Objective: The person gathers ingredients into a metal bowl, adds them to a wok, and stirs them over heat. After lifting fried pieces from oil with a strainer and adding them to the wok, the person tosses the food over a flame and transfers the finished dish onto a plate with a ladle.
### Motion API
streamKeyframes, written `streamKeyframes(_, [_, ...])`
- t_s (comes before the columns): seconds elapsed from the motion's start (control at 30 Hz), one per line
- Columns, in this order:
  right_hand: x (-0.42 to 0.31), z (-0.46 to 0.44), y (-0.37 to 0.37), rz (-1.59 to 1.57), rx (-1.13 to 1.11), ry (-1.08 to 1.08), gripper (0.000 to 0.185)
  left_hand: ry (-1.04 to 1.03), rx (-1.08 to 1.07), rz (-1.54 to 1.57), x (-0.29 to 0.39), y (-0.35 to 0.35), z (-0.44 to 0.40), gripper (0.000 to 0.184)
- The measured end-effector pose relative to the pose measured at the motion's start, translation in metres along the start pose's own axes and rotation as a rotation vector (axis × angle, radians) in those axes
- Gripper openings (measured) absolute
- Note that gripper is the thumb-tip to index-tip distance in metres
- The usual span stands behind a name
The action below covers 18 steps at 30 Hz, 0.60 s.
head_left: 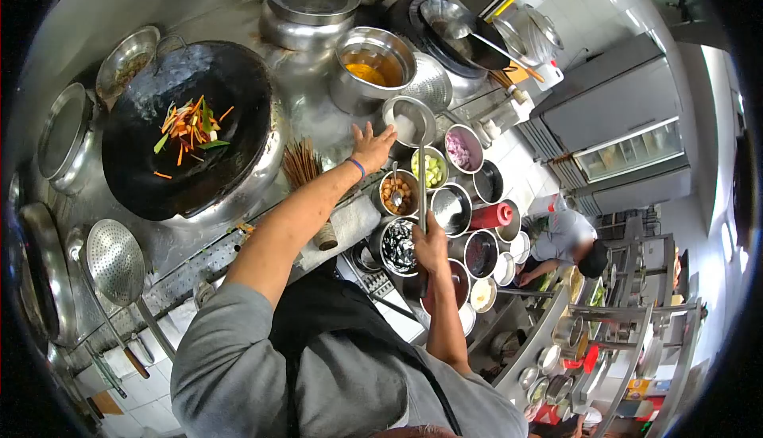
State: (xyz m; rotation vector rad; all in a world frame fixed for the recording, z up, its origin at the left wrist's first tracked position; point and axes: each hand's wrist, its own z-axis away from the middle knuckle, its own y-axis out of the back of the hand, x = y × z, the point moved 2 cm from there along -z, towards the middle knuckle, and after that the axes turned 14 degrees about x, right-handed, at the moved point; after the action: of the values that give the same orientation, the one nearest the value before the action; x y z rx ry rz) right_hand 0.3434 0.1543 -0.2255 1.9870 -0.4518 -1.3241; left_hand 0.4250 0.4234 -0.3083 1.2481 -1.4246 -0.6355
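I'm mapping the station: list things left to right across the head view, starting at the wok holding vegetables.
Wok holding vegetables, bamboo brush, left hand, right hand gripping ladle handle, red bottle, co-worker.

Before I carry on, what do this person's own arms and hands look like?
Short grey sleeves leave both forearms uncovered. The left hand is gloveless, with a narrow, mostly blue band around its wrist. The right hand is gloveless too, with no band visible at its wrist.

Gap over counter (306,108) between wok (135,160) and pot (351,98); stick bundle (302,164) blocks near side, ladle handle (422,176) crosses bowls (445,174)
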Motion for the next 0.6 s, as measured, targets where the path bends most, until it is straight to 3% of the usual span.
streamKeyframes(0.03, [0.006, 0.002, 0.003, -0.087, -0.003, -0.175, 0.048, 0.015, 0.006, 0.007, -0.001, 0.004, 0.002, 0.066])
streamKeyframes(0.23, [0.008, -0.003, -0.02, 0.133, 0.06, 0.086, 0.051, 0.03, -0.011, 0.027, 0.002, 0.015, 0.006, 0.067])
streamKeyframes(0.27, [0.002, 0.002, -0.011, 0.08, 0.033, 0.046, 0.051, 0.031, -0.008, 0.034, 0.0, 0.011, 0.005, 0.066])
streamKeyframes(0.3, [0.019, 0.003, -0.009, -0.037, 0.062, 0.147, 0.05, 0.042, 0.004, 0.036, -0.005, 0.006, 0.003, 0.065])
streamKeyframes(0.37, [-0.024, -0.004, 0.015, 0.036, -0.064, -0.13, 0.045, 0.041, 0.006, 0.05, -0.003, 0.003, 0.004, 0.062])
streamKeyframes(0.47, [-0.009, -0.006, -0.016, 0.137, 0.039, -0.126, 0.041, 0.039, -0.023, 0.029, 0.003, 0.011, 0.008, 0.062])
streamKeyframes(0.57, [-0.011, 0.002, -0.013, 0.102, 0.066, 0.071, 0.046, 0.054, -0.048, 0.019, 0.0, 0.012, 0.004, 0.059])
streamKeyframes(0.6, [-0.014, 0.0, -0.002, 0.119, -0.001, -0.025, 0.048, 0.059, -0.036, 0.047, -0.003, 0.008, 0.002, 0.06])
